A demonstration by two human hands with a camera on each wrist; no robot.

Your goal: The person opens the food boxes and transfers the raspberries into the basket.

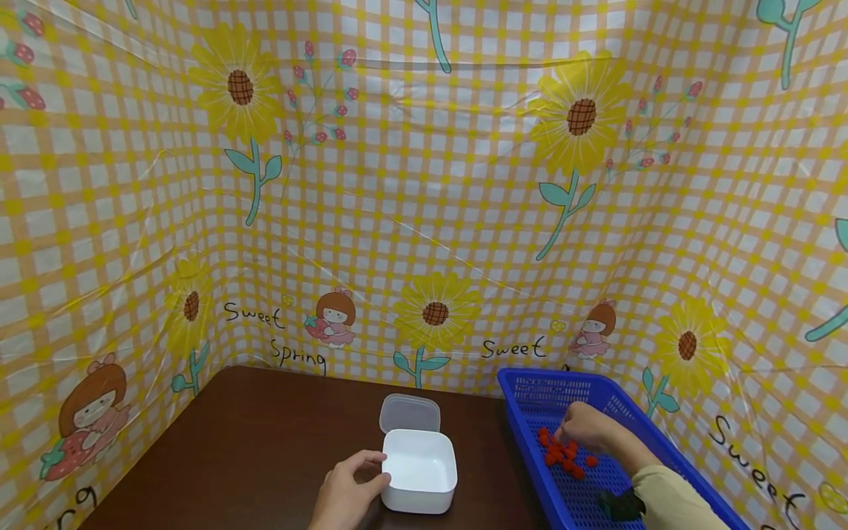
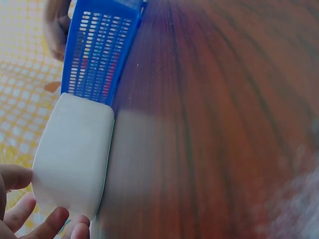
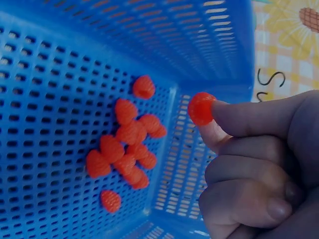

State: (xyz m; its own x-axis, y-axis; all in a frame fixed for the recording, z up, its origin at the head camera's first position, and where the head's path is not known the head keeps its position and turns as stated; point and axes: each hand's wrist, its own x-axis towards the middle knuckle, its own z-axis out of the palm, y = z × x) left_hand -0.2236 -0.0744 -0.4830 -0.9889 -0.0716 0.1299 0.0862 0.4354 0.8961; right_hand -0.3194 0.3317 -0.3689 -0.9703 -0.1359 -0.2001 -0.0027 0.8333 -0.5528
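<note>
In the right wrist view my right hand [image 3: 254, 169] pinches a red raspberry [image 3: 201, 108] between thumb and index finger, with the other fingers curled in. Below it, more raspberries [image 3: 127, 132] lie clustered on the floor of the blue plastic basket [image 1: 523, 442]. My left hand [image 1: 350, 487] rests its fingertips against the left side of a white square container [image 1: 419, 500], whose inside looks bare in the head view. The left wrist view shows the fingers spread along the wall of that container [image 2: 75, 149].
Behind the container lies a translucent lid [image 1: 411, 414] on the dark brown table [image 1: 265, 442]. A dark green object [image 1: 620, 506] sits in the basket near my right sleeve [image 1: 669, 497]. Checked, flower-printed cloth [image 1: 424, 221] walls in the back and sides.
</note>
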